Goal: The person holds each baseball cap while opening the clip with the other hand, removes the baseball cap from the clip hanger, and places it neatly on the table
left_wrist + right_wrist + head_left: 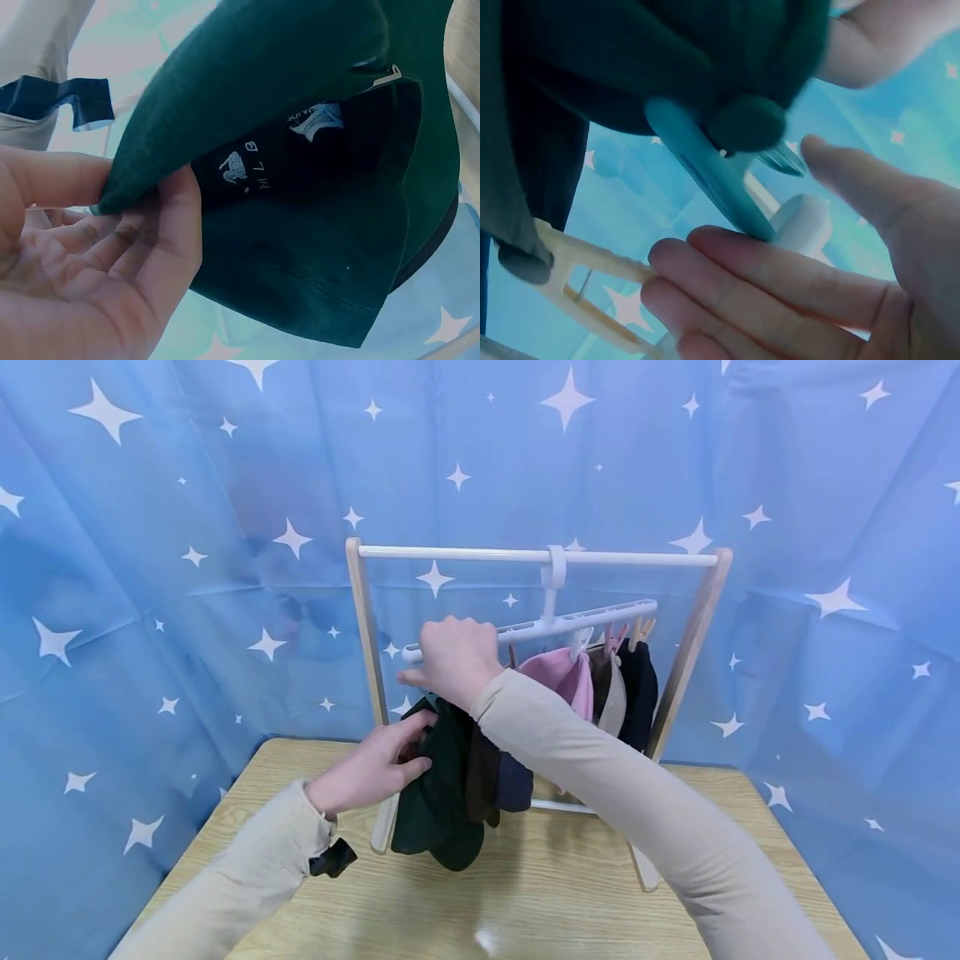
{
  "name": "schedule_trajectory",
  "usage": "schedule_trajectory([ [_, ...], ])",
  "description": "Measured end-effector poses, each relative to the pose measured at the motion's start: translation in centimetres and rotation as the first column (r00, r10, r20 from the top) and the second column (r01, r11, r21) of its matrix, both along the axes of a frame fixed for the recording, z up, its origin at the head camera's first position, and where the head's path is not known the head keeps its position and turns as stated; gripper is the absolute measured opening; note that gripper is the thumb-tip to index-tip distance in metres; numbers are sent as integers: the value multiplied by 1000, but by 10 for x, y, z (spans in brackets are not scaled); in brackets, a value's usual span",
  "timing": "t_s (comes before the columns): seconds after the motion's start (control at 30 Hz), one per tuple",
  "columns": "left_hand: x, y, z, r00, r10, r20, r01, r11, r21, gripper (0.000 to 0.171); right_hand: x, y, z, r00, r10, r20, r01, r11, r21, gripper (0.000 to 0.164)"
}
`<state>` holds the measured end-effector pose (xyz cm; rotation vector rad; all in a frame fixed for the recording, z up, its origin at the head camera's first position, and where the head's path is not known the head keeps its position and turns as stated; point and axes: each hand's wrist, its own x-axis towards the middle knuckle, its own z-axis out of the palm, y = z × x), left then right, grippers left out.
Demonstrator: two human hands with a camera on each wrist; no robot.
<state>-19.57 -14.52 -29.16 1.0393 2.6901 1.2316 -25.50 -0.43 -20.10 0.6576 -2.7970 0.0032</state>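
Observation:
A dark green cap [438,785] hangs at the left end of a white hanger bar [615,612]. My left hand [378,764] pinches the cap's edge between thumb and fingers. The left wrist view shows the cap's dark inside, with a white label and a small metal buckle [386,77]. A teal clothespin [705,169] sits by the cap's top button [746,121]. My right hand [461,660] is over the bar's left end, its fingers extended beside the clothespin and its thumb apart on the other side.
More caps hang along the bar: a brown one, a navy one [514,783], a pink one [558,672] and a black one [637,693], some held by clothespins [641,633]. The rack's white rail [450,553] and wooden legs [690,652] stand on a wooden table [420,910].

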Motion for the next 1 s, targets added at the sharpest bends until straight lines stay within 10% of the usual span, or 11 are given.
schedule_trajectory([
  [0.33,5,-3,0,999,-28,18,28,1000,5,34,-6,8,2,991,35,128,-21,994,-108,38],
  [0.6,6,-12,-7,994,21,106,-23,1000,16,41,-11,19,6,922,129,365,-31,964,-263,46],
  [1.0,7,-23,-12,970,3,243,-32,992,118,40,-17,25,-3,871,224,436,-38,917,-396,46],
])
